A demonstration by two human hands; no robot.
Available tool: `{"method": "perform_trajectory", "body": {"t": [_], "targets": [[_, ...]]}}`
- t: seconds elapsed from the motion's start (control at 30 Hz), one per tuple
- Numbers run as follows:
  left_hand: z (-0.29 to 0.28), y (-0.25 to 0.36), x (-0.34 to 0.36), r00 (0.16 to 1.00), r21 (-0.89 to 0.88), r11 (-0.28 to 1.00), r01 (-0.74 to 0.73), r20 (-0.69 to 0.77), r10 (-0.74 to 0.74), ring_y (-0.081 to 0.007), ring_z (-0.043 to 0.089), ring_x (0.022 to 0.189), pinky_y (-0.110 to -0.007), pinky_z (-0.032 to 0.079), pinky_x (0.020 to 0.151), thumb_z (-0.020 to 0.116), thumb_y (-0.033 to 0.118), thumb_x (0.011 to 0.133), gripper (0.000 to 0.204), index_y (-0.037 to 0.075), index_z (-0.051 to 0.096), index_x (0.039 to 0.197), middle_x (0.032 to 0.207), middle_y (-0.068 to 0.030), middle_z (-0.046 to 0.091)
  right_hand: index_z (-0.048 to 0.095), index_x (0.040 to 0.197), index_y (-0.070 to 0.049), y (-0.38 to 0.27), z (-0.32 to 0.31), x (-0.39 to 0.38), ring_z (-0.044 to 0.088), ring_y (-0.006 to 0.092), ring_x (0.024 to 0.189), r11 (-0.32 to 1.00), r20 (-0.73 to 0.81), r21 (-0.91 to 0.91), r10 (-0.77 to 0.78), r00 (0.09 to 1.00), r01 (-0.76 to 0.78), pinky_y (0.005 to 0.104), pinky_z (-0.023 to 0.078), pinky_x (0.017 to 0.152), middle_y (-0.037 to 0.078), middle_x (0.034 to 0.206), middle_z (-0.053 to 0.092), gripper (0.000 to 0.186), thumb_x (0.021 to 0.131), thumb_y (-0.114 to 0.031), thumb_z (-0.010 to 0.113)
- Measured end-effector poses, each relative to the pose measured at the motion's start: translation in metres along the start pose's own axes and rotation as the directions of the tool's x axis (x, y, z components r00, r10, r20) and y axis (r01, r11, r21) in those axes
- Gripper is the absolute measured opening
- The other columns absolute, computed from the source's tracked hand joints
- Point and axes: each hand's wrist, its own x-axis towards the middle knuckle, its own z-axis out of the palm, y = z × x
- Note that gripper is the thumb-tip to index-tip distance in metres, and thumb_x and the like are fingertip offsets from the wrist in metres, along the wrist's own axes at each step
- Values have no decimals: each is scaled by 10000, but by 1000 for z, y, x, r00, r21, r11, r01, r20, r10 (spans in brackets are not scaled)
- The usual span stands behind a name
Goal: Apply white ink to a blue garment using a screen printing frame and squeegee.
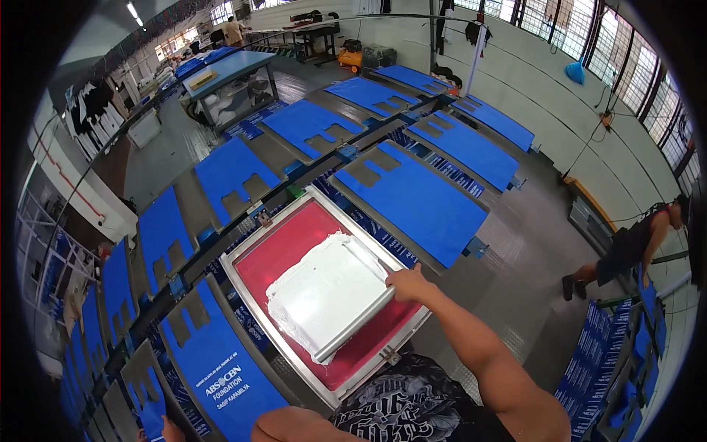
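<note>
A screen-printing frame with a silver rim and red mesh lies over a printing board in front of me. White ink covers a broad patch of the mesh. Across the near side of the ink slants a long squeegee. My right hand is closed round its right end, by the frame's right rim. Of my left arm only a part shows at the lower edge; the left hand is out of view.
Boards with blue cut fabric pieces stand in two rows. One blue piece with white print lies left of the frame. Another person's hands hold blue fabric at lower left. At right, a person bends near a rack of blue pieces.
</note>
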Motion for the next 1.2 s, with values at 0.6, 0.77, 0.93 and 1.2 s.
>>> {"method": "perform_trajectory", "body": {"t": [0.6,0.77,0.93,1.2], "targets": [[-6,-128,91,973,202,978,60,208,-103,-216,561,845,-335,412,714,427,317,956,257,157,611,1035,960,-51,602,665,898,-29,24,-10,14,613,362,986,961,46,-84,-260,964,263,806,168,918,164,891,662,273,635,-100,651],[-1,-159,114,966,266,963,54,231,-118,-209,561,828,-321,413,702,425,269,963,237,143,623,992,928,-45,602,672,870,-2,32,-19,14,615,360,946,932,58,-12,-360,931,361,796,163,926,198,858,657,250,632,-60,628],[-13,-153,64,926,354,933,61,328,-185,-202,561,812,-306,414,689,423,222,969,232,129,635,948,895,-39,601,676,901,-17,31,-21,18,606,314,973,928,111,-76,-355,928,365,773,164,940,160,911,668,243,672,-87,633],[-23,-103,-126,454,227,399,888,-302,-838,-358,86,1415,-459,124,1115,435,540,921,681,57,383,1397,1518,-226,123,652,942,-43,30,-8,29,599,344,992,924,78,-119,-357,931,364,790,153,931,147,983,647,304,646,-109,625]]}}
